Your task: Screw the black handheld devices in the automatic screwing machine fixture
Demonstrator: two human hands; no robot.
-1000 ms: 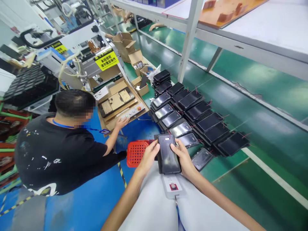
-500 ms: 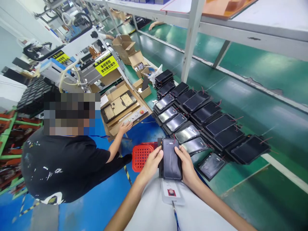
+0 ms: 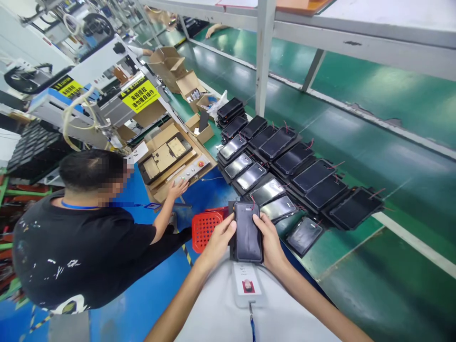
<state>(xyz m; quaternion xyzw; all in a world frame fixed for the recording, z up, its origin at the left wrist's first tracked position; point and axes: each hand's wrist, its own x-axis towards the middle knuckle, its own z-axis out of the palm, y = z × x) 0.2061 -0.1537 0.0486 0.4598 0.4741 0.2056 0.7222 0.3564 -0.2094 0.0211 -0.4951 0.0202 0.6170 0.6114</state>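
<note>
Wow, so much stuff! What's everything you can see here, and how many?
held phone: one, black, between both hands
bench phones: more than a dozen, black, in two rows on the bench
bench: one, green, right
basket: one, red, left of the held phone
cardboard boxes: several, brown, far end
warning signs: two, yellow, on the machine
co-worker: one, black shirt, left
badge: one, white, on the chest
left hand: one, bare, gripping the held phone's left edge
right hand: one, bare, gripping its right edge
</note>
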